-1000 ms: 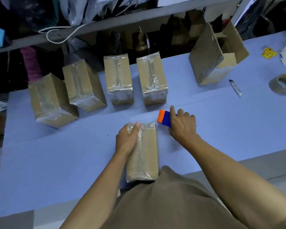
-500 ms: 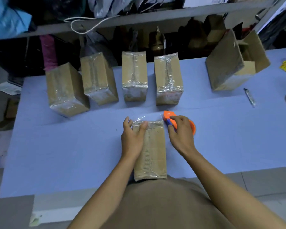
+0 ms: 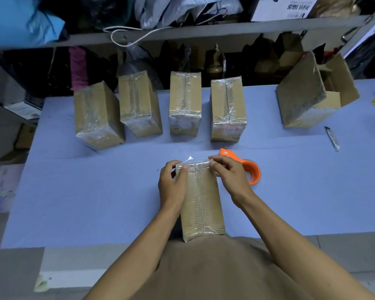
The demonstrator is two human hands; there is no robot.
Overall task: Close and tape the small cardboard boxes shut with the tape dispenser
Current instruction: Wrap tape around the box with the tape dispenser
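Packing room: taped boxes (image 3: 185, 102), cluttered shelf (image 3: 204, 31)

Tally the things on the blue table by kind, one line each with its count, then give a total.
Taped small boxes: 5 (four in a back row, one under the hands)
Open cardboard box: 1
Orange tape dispenser: 1
Utility knife: 1
Total: 8

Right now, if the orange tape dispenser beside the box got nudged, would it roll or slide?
The orange tape dispenser seems to lie on its side on the blue table, so it would probably slide, not roll. It looks like light plastic, so a small push should move it.
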